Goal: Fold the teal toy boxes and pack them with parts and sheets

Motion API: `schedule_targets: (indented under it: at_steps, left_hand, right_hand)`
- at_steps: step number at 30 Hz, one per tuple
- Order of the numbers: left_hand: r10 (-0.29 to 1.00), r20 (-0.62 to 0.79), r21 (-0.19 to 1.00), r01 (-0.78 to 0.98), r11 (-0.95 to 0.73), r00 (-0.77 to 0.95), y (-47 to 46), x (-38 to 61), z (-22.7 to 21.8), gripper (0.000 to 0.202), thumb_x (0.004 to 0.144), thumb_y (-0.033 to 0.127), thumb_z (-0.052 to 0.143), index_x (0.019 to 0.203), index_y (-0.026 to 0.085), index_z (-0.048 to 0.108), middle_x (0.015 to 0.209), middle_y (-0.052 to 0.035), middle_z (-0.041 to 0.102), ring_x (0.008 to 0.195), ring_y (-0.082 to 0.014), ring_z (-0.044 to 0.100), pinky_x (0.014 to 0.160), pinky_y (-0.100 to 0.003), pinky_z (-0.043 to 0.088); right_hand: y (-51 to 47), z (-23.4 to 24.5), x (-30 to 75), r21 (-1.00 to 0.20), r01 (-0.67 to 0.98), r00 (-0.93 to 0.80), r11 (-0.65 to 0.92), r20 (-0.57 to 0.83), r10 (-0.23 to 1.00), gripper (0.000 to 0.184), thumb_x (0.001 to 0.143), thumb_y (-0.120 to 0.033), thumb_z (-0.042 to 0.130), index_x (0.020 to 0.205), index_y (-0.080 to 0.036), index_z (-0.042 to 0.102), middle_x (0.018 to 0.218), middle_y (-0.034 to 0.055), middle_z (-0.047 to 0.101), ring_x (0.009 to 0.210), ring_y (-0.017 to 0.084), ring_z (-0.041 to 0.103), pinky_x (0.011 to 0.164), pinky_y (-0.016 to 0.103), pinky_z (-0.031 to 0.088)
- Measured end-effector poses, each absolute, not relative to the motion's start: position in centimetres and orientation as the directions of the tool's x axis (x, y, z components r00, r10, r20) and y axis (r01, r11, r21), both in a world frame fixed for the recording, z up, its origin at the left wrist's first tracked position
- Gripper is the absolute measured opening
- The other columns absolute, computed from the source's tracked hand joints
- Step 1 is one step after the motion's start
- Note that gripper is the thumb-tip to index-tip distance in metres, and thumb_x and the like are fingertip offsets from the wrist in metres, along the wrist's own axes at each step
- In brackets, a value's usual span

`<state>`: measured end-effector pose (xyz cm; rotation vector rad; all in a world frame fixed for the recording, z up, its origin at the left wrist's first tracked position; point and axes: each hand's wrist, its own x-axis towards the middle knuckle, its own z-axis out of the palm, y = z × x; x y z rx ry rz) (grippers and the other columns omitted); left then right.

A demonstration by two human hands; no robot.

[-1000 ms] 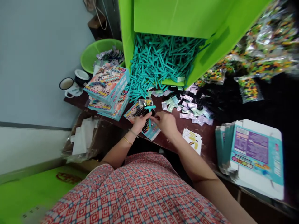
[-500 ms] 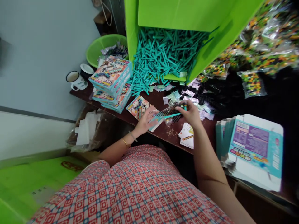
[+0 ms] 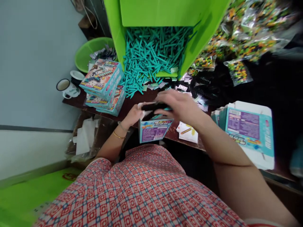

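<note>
My left hand (image 3: pixel 132 117) grips a small blue and purple printed cardboard box (image 3: pixel 153 132) by its left side, near the table's front edge. The box is tilted, with its opening upward. My right hand (image 3: pixel 181 103) is closed around dark strip-like pieces (image 3: pixel 153 107) at that opening; their exact kind is blurred. A bit of turquoise shows under the right fingers. To the right of the box lie small instruction cards (image 3: pixel 188 132). Black pegboard pieces (image 3: pixel 200 85) and small sachets (image 3: pixel 183 88) are scattered behind the right hand.
A green bin (image 3: pixel 115 34) spills turquoise sticks (image 3: pixel 149 56) at the back. Finished-looking boxes (image 3: pixel 101 78) are stacked left, beside an enamel mug (image 3: pixel 67 89) and green basin (image 3: pixel 81 55). Flattened boxes (image 3: pixel 249 126) lie right; bead bags (image 3: pixel 239 71) lie behind them.
The printed box now stands tilted in my left hand, opening upward. My right hand has brought the dark pieces over to its opening. The whole view has shifted slightly.
</note>
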<state>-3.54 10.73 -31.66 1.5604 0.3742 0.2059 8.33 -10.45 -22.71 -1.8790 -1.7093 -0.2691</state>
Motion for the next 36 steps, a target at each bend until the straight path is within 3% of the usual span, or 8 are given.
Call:
schedule_targets:
  at_steps: [3,7,15,20,23,26,31,36]
  left_hand:
    - [0.389,-0.211,0.972,0.151,0.18,0.897,11.1,-2.7,-32.8,0.062,0.083,0.077,0.072,0.084,0.015,0.075,0.08,-0.0047,0.074,0.081,-0.0205,0.069,0.076,-0.031,0.055]
    - [0.469,-0.306,0.935,0.169,0.311,0.829,11.3,-2.6,-33.9,0.064,0.081,0.079,0.074,0.087,0.015,0.073,0.079,-0.0051,0.072,0.079,-0.0202,0.069,0.074,-0.031,0.054]
    - [0.403,-0.325,0.929,0.209,0.306,0.856,10.1,-2.3,-33.7,0.063,0.078,0.077,0.078,0.068,0.016,0.064,0.063,0.0007,0.06,0.059,-0.0123,0.055,0.056,-0.026,0.043]
    - [0.436,-0.165,0.982,0.105,0.158,0.885,9.7,-2.7,-31.4,0.067,0.074,0.079,0.081,0.059,0.019,0.056,0.058,0.0023,0.05,0.055,-0.0102,0.045,0.05,-0.025,0.034]
    - [0.417,-0.044,0.998,0.023,0.055,0.908,10.2,-1.8,-29.9,0.067,0.079,0.081,0.075,0.06,0.018,0.059,0.059,0.0008,0.05,0.056,-0.0111,0.044,0.051,-0.027,0.034]
    - [0.47,0.024,0.999,-0.04,0.023,0.882,11.0,-0.2,-30.2,0.064,0.081,0.079,0.075,0.065,0.019,0.063,0.063,-0.001,0.054,0.064,-0.0153,0.053,0.056,-0.028,0.041]
    - [0.607,0.006,0.99,-0.089,0.108,0.795,9.7,0.8,-34.1,0.061,0.083,0.078,0.071,0.086,0.017,0.07,0.083,-0.0052,0.072,0.097,-0.0236,0.07,0.081,-0.03,0.055]
    - [0.661,0.016,0.961,-0.194,0.196,0.75,8.8,-1.1,-36.3,0.054,0.086,0.064,0.071,0.111,0.017,0.075,0.122,-0.0096,0.079,0.122,-0.0247,0.069,0.104,-0.034,0.054]
  right_hand:
    - [-8.2,-25.4,8.2,-0.201,0.979,0.03,0.037,0.319,0.947,0.053,0.108,-0.065,0.042,0.125,-0.02,0.065,0.119,0.0123,0.072,0.105,0.026,0.065,0.085,0.039,0.054]
    - [-8.1,-28.8,7.3,-0.107,0.985,0.164,-0.133,0.382,0.909,0.069,0.104,-0.075,0.038,0.133,-0.02,0.066,0.131,0.0164,0.068,0.115,0.032,0.059,0.094,0.046,0.049]
    - [-9.6,-28.7,4.8,-0.163,0.971,0.214,-0.172,0.291,0.932,0.05,0.11,-0.054,0.047,0.126,-0.014,0.072,0.111,0.0148,0.077,0.1,0.028,0.066,0.085,0.041,0.053]
    - [-11.2,-27.5,4.9,-0.22,0.961,0.22,-0.169,0.234,0.947,0.036,0.108,-0.044,0.056,0.108,-0.017,0.079,0.096,0.012,0.08,0.091,0.027,0.07,0.089,0.043,0.053]
    - [-12.2,-26.8,5.8,-0.342,0.929,0.267,-0.14,0.359,0.894,0.04,0.108,-0.051,0.053,0.123,-0.022,0.077,0.109,0.0104,0.081,0.098,0.027,0.073,0.093,0.045,0.055]
    - [-12.1,-27.7,6.9,-0.572,0.797,0.544,-0.193,0.543,0.639,0.052,0.111,-0.055,0.038,0.149,-0.028,0.062,0.137,0.0112,0.073,0.129,0.03,0.066,0.111,0.052,0.05]
    - [-7.9,-33.6,8.4,-0.894,0.422,0.852,-0.149,0.335,0.402,0.085,0.1,-0.079,0.039,0.163,-0.024,0.045,0.158,0.0153,0.058,0.152,0.031,0.048,0.129,0.054,0.036]
    - [-5.4,-36.0,10.4,-0.956,0.279,0.829,-0.092,0.191,0.526,0.093,0.098,-0.087,0.021,0.16,-0.025,0.051,0.147,0.0113,0.068,0.139,0.028,0.062,0.121,0.049,0.048]
